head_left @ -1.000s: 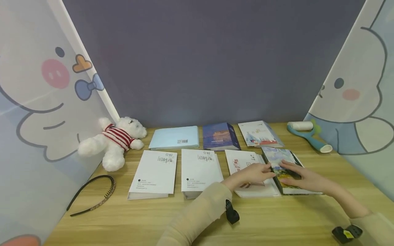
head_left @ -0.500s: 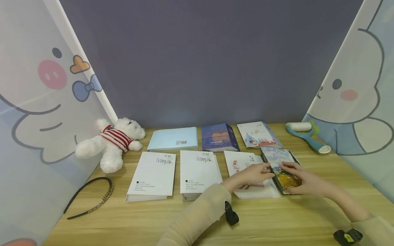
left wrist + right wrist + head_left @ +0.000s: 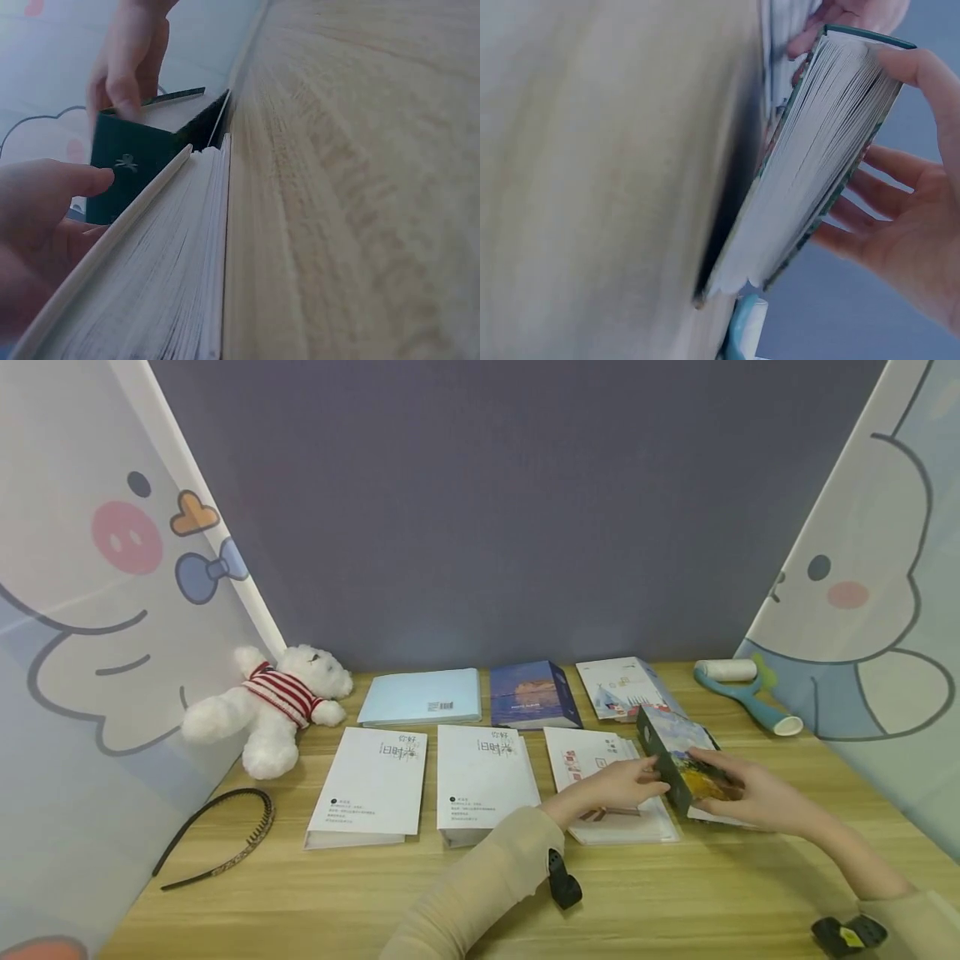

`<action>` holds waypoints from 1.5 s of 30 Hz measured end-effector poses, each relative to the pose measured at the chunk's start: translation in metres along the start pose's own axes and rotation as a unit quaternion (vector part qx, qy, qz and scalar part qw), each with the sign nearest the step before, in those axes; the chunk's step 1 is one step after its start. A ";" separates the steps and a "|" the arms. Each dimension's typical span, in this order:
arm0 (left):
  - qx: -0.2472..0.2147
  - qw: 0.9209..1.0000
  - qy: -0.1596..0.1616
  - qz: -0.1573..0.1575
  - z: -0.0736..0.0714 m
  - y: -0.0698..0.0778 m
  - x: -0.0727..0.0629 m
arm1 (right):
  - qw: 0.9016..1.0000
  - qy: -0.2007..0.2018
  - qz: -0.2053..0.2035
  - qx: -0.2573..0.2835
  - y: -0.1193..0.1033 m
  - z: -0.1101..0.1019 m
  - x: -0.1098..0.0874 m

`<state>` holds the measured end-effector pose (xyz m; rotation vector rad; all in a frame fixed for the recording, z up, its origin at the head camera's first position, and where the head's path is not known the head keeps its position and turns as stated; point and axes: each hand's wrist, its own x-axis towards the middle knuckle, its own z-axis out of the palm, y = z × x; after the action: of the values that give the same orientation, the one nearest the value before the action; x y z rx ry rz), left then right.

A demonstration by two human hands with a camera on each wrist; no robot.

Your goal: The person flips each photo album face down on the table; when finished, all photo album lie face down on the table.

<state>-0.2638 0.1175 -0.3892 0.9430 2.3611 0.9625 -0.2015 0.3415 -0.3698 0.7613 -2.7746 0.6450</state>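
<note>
A thick photo album (image 3: 675, 735) with a painted landscape cover and dark green spine is tilted on the table, its spine side raised. My right hand (image 3: 757, 795) grips it from the right. In the right wrist view the thumb lies at the end of the white pages (image 3: 847, 90) and the fingers spread along the cover. My left hand (image 3: 617, 783) reaches over a white album (image 3: 581, 747). Its extended thumb touches the green spine (image 3: 139, 154), with other fingers just below.
Two white albums (image 3: 367, 785) lie left of the hands. Behind them are a light blue album (image 3: 416, 693), a dark blue one (image 3: 528, 693) and an illustrated one (image 3: 622, 685). A plush bear (image 3: 281, 702), a headband (image 3: 258, 827) and a lint roller (image 3: 750, 693) lie near the side walls.
The painted album has tipped up from lying flat, its green spine coming into view. My right hand has closed round its right side, while the left has hardly moved.
</note>
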 end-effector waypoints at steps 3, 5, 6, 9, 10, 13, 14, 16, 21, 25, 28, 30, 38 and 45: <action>-0.018 1.000 0.013 -0.003 0.001 0.000 0.001 | 0.999 -0.009 0.020 0.046 -0.002 -0.004 0.002; -0.043 0.999 0.022 -0.007 0.001 0.000 0.002 | 0.997 -0.010 0.027 0.072 -0.003 -0.005 0.002; -0.057 0.998 0.026 -0.010 0.001 0.000 0.003 | 0.996 -0.008 0.028 0.082 -0.003 -0.005 0.002; -0.096 0.995 0.034 -0.009 0.002 0.000 0.005 | 0.995 0.005 0.026 0.098 -0.004 -0.007 0.002; -0.112 0.993 0.036 -0.007 0.002 0.001 0.005 | 0.994 0.009 0.023 0.104 -0.004 -0.007 0.002; -0.157 0.987 0.042 0.005 0.002 0.002 0.005 | 0.993 0.015 0.014 0.118 -0.006 -0.009 0.001; -0.170 0.984 0.044 0.009 0.003 0.003 0.005 | 0.992 0.015 0.008 0.122 -0.006 -0.010 0.001; -0.197 0.979 0.044 0.014 0.003 0.004 0.005 | 0.992 0.012 -0.003 0.122 -0.008 -0.011 0.001; -0.208 0.977 0.048 0.014 0.002 0.008 0.005 | 0.997 0.013 -0.026 0.077 -0.012 -0.015 0.000; -0.171 0.984 0.059 0.003 -0.003 0.012 0.004 | 0.999 0.025 -0.045 0.008 -0.016 -0.018 0.001; -0.173 0.983 0.065 0.003 -0.006 0.014 0.004 | 0.998 0.029 -0.054 0.025 -0.017 -0.020 0.001; -0.188 0.980 0.066 0.008 -0.006 0.015 0.004 | 0.996 0.031 -0.057 0.064 -0.016 -0.022 0.001; -0.303 0.949 0.049 0.077 -0.006 0.018 0.007 | 0.984 0.060 -0.020 0.166 -0.012 -0.025 -0.003; -0.212 0.970 0.057 0.106 -0.005 0.017 0.006 | 0.977 0.061 -0.031 0.200 -0.006 -0.024 -0.008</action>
<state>-0.2631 0.1283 -0.3742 0.9972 2.0400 1.5654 -0.1905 0.3514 -0.3489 0.8416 -2.5279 1.2150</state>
